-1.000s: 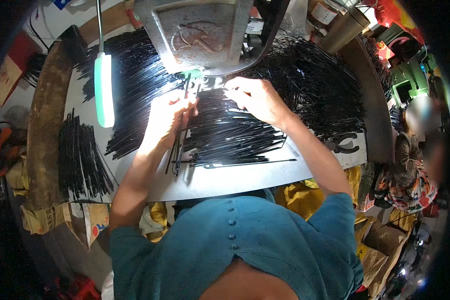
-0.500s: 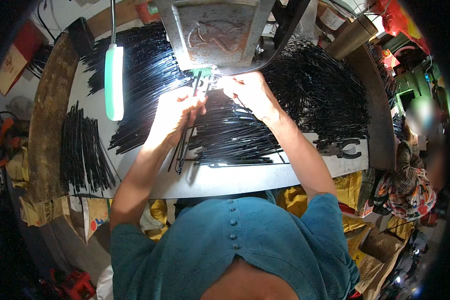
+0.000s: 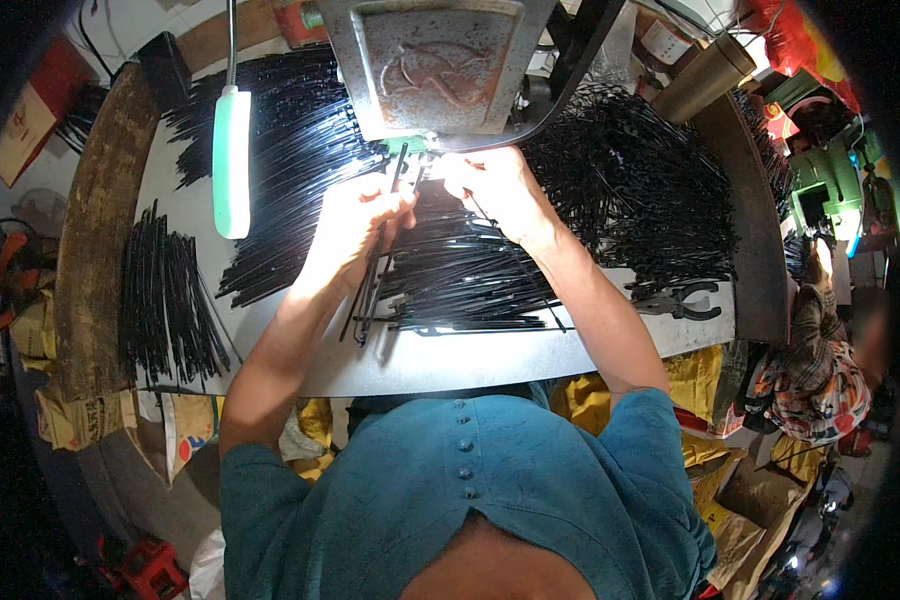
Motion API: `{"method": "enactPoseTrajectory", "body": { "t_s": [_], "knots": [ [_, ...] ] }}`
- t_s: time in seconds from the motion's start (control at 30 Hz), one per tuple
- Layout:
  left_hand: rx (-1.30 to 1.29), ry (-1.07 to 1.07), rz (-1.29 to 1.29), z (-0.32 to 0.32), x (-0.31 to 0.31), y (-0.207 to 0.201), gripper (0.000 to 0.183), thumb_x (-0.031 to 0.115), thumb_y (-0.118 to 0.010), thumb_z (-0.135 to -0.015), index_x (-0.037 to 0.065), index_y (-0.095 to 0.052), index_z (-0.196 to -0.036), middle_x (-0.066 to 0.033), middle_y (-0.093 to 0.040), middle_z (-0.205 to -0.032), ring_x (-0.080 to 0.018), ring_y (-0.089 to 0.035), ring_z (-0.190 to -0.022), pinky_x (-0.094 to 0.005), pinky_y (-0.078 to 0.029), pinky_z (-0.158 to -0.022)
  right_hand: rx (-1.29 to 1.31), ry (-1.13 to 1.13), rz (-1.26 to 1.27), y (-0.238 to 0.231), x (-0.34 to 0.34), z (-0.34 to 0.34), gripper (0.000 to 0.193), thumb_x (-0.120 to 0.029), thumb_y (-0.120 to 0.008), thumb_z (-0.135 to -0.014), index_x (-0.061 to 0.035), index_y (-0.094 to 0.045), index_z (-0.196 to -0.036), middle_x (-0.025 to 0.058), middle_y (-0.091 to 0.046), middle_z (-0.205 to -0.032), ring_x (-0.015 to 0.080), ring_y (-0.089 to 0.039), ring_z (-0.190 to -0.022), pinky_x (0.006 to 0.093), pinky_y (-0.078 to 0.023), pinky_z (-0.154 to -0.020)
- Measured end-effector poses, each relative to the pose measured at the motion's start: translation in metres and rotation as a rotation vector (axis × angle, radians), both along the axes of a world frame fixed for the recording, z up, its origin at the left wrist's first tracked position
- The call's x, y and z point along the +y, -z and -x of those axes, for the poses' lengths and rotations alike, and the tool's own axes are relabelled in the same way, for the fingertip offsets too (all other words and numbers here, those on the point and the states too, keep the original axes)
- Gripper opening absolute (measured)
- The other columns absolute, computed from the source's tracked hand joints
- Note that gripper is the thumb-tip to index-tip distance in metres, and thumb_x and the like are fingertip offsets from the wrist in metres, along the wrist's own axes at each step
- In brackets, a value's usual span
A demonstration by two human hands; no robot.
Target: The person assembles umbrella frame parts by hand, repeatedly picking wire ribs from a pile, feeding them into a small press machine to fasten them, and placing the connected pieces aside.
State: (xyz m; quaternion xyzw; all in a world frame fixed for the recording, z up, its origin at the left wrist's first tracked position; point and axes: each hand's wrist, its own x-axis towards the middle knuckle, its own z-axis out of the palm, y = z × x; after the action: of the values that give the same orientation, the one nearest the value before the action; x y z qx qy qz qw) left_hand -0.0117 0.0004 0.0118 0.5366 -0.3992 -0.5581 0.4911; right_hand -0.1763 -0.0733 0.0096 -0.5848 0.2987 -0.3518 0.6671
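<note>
Several thin black rods [image 3: 369,290] are gripped in my left hand [image 3: 358,225], slanting up from the table's front toward the machine. My right hand [image 3: 498,192] is pinched round another thin black rod [image 3: 515,245], which slopes down to the right beneath my forearm. Both hands work close together under the lower edge of a grey metal machine [image 3: 440,70], in glaring light that washes out the fingertips. Between and below the hands lies a dense pile of black rods [image 3: 470,280] on the pale table [image 3: 430,365]. The far ends of the held rods are partly lost in the glare.
A green-and-white lamp [image 3: 232,165] hangs left of the machine. Black rods lie in a bundle [image 3: 170,300] at left and a tangled heap [image 3: 630,180] at right. Pliers [image 3: 678,300] rest near the right front edge. Wooden boards [image 3: 105,220] border the table. Another person [image 3: 815,370] sits far right.
My right hand has shifted slightly, and the rod in it now shows more plainly, slanting down to the right. My left hand keeps its hold with barely any movement.
</note>
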Motion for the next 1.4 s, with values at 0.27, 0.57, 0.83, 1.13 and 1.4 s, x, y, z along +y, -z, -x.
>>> {"method": "enactPoseTrajectory", "body": {
  "t_s": [0.27,0.57,0.83,1.13,1.4],
  "knots": [
    [-0.074,0.012,-0.111,-0.004,0.007,-0.011,0.008,0.013,-0.057,-0.077,0.006,-0.057,-0.075,0.0002,-0.054,-0.061,-0.0013,-0.039,-0.045,-0.0129,-0.027,-0.040,0.055,0.002,-0.198,-0.014,0.016,0.005,0.014,-0.013,-0.050,-0.080,-0.0005,-0.057,-0.077,-0.0027,-0.043,-0.055,0.0018,-0.033,-0.040,0.0160,-0.024,-0.034],
    [0.087,-0.061,-0.059,0.006,0.003,0.005,0.009,0.014,-0.057,-0.077,0.006,-0.057,-0.075,0.0012,-0.053,-0.057,-0.0024,-0.036,-0.041,-0.0154,-0.026,-0.037,-0.084,0.045,-0.190,-0.006,0.019,-0.009,0.017,-0.015,-0.052,-0.080,-0.0014,-0.054,-0.071,-0.0021,-0.044,-0.056,0.0026,-0.037,-0.044,0.0159,-0.026,-0.036],
    [0.124,-0.073,0.010,0.012,-0.003,0.008,0.008,0.014,-0.059,-0.076,0.008,-0.056,-0.072,0.0015,-0.052,-0.056,-0.0019,-0.037,-0.041,-0.0142,-0.026,-0.038,-0.087,0.071,-0.161,-0.005,0.019,-0.013,0.020,-0.017,-0.051,-0.081,-0.0017,-0.054,-0.069,-0.0007,-0.046,-0.057,0.0034,-0.038,-0.045,0.0164,-0.027,-0.037],
    [0.095,-0.100,-0.008,0.011,-0.001,0.005,0.009,0.013,-0.060,-0.076,0.008,-0.055,-0.071,0.0013,-0.053,-0.056,-0.0009,-0.037,-0.041,-0.0133,-0.025,-0.037,-0.124,0.091,-0.155,-0.004,0.020,-0.015,0.020,-0.013,-0.053,-0.079,-0.0023,-0.051,-0.062,0.0000,-0.045,-0.052,0.0049,-0.038,-0.038,0.0183,-0.027,-0.033],
    [0.150,-0.106,-0.024,0.015,-0.003,0.006,0.009,0.013,-0.058,-0.076,0.005,-0.056,-0.071,0.0007,-0.051,-0.055,-0.0027,-0.037,-0.040,-0.0157,-0.027,-0.036,-0.104,0.099,-0.162,-0.004,0.020,-0.016,0.019,-0.015,-0.052,-0.081,-0.0007,-0.054,-0.068,0.0006,-0.047,-0.054,0.0047,-0.039,-0.041,0.0178,-0.029,-0.035]
  ]
}}
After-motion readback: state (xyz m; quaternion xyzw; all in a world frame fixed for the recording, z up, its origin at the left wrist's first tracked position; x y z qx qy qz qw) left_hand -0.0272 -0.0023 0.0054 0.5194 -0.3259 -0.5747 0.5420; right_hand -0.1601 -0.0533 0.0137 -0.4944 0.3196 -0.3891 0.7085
